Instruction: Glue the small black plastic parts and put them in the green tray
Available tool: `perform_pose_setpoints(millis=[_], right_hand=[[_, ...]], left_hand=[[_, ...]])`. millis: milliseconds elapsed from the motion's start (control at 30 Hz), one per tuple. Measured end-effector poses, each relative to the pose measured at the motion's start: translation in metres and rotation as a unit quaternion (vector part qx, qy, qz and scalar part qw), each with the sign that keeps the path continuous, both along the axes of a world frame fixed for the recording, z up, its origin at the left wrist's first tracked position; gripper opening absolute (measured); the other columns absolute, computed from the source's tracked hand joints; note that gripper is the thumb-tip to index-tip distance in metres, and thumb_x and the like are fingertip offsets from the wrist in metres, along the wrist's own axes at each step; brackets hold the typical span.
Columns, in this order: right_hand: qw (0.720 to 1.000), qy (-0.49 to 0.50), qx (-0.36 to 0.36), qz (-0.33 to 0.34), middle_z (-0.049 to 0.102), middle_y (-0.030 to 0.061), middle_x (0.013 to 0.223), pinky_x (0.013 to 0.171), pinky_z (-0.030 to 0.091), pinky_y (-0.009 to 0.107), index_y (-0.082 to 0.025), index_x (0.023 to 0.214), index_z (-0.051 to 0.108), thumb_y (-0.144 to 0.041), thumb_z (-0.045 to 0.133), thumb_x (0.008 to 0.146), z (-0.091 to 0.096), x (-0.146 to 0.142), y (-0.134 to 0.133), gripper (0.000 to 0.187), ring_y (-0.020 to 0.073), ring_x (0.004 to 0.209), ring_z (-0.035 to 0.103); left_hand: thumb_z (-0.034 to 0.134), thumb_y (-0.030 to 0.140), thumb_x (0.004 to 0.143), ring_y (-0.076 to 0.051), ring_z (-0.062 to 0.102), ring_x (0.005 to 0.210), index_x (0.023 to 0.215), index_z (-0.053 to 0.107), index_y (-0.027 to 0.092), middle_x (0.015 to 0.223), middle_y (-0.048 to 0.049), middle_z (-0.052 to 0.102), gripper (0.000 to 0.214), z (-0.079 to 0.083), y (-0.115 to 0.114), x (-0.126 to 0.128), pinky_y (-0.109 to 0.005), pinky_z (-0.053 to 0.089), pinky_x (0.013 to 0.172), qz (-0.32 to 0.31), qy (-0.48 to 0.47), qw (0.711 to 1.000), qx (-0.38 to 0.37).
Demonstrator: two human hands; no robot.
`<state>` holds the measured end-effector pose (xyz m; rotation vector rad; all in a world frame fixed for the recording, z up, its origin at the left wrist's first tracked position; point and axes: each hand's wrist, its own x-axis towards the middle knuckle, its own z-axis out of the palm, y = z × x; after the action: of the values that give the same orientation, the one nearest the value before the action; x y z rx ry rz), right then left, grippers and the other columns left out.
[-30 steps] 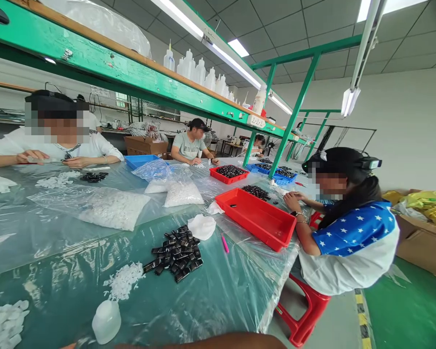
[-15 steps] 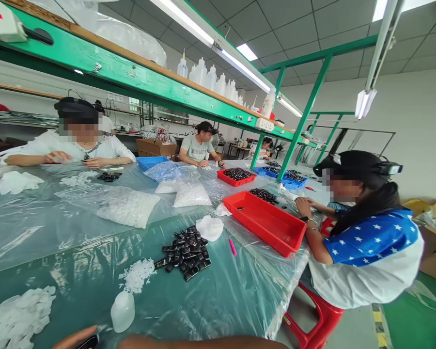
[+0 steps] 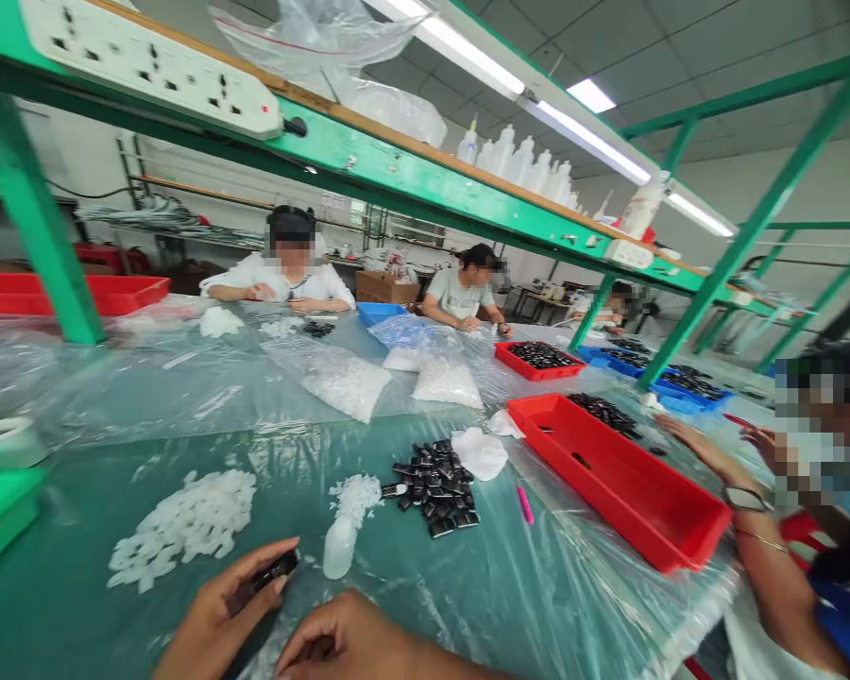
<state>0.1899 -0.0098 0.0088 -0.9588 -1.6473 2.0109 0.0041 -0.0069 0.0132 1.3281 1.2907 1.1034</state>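
Note:
Low in the view, my left hand (image 3: 219,609) pinches a small glossy black rectangular piece (image 3: 280,569) between thumb and fingers. Beside it, to the right, my right hand (image 3: 358,633) is closed with curled fingers, and whatever it may hold is hidden. Just beyond the hands stands a small translucent white container (image 3: 339,548), with a heap of tiny white bits (image 3: 356,497) behind it. A pile of black pieces (image 3: 435,486) lies to the right of that heap. Flat white pieces (image 3: 188,524) are spread on the table beyond my left hand.
A long red tray (image 3: 609,491) with a few dark pieces stands to the right, near a co-worker's arm (image 3: 757,529). A pink pen-like stick (image 3: 525,505) lies before it. Bags of white parts (image 3: 446,382) lie farther back. A green shelf beam (image 3: 425,179) crosses overhead.
My view has swung left and down, so both hands show more fully. Another dark piece now lies in the long red tray, and the co-worker at right has an arm stretched past it.

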Motion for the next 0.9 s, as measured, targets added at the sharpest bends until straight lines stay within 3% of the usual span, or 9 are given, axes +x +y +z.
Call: perform_pose_setpoints(millis=[167,400,500,700,800,900], right_hand=[[0.999,-0.004,0.047,0.000,0.055,-0.0023,0.053,0.043,0.040,0.014,-0.011,0.074,0.068,-0.055,0.072,0.059,0.011,0.002,-0.006,0.047,0.0051,0.041,0.050],[0.997,0.008,0.069,0.033,0.059,0.0005,0.060,0.048,0.041,0.016,-0.011,0.078,0.069,-0.046,0.068,0.070,0.025,0.007,-0.010,0.036,0.0063,0.046,0.052],[0.990,0.010,0.124,0.069,0.060,0.0017,0.062,0.054,0.042,0.019,-0.014,0.082,0.071,-0.039,0.065,0.075,0.048,0.015,-0.013,0.027,0.0105,0.055,0.057],[0.972,0.017,0.213,0.096,0.065,0.0057,0.078,0.064,0.046,0.028,-0.021,0.087,0.070,-0.028,0.059,0.082,0.116,0.049,-0.003,0.014,0.0166,0.068,0.062],[0.963,0.033,0.267,0.022,0.065,0.0060,0.075,0.060,0.047,0.029,-0.021,0.087,0.069,-0.027,0.060,0.081,0.126,0.068,0.018,0.013,0.0171,0.063,0.061],[0.925,0.050,0.330,-0.181,0.062,0.0037,0.066,0.056,0.047,0.027,-0.019,0.086,0.067,-0.031,0.061,0.081,0.112,0.081,0.042,0.015,0.0160,0.058,0.057]], left_hand=[[0.069,0.030,0.070,-0.027,0.060,0.101,0.107,0.064,0.023,0.107,-0.0052,0.066,0.038,0.022,-0.010,0.008,-0.034,0.050,0.083,0.004,-0.137,0.990,-0.007],[0.060,0.015,0.069,-0.023,0.064,0.089,0.113,0.059,0.017,0.100,-0.0076,0.066,0.044,0.037,-0.019,0.010,-0.036,0.046,0.086,0.019,-0.193,0.980,-0.047],[0.057,0.013,0.068,-0.022,0.064,0.086,0.113,0.057,0.016,0.099,-0.0079,0.066,0.046,0.035,-0.020,0.009,-0.037,0.046,0.085,0.023,-0.218,0.974,-0.053],[0.062,0.014,0.066,-0.023,0.065,0.086,0.114,0.055,0.017,0.098,-0.0081,0.065,0.049,0.032,-0.020,0.009,-0.038,0.047,0.083,0.024,-0.233,0.970,-0.060],[0.066,0.021,0.068,-0.025,0.064,0.090,0.115,0.054,0.018,0.101,-0.0093,0.064,0.048,0.034,-0.021,0.010,-0.037,0.046,0.084,0.015,-0.230,0.972,-0.054],[0.070,0.026,0.067,-0.026,0.063,0.092,0.114,0.056,0.019,0.101,-0.0093,0.064,0.049,0.036,-0.022,0.012,-0.037,0.046,0.085,0.007,-0.232,0.972,-0.047]])
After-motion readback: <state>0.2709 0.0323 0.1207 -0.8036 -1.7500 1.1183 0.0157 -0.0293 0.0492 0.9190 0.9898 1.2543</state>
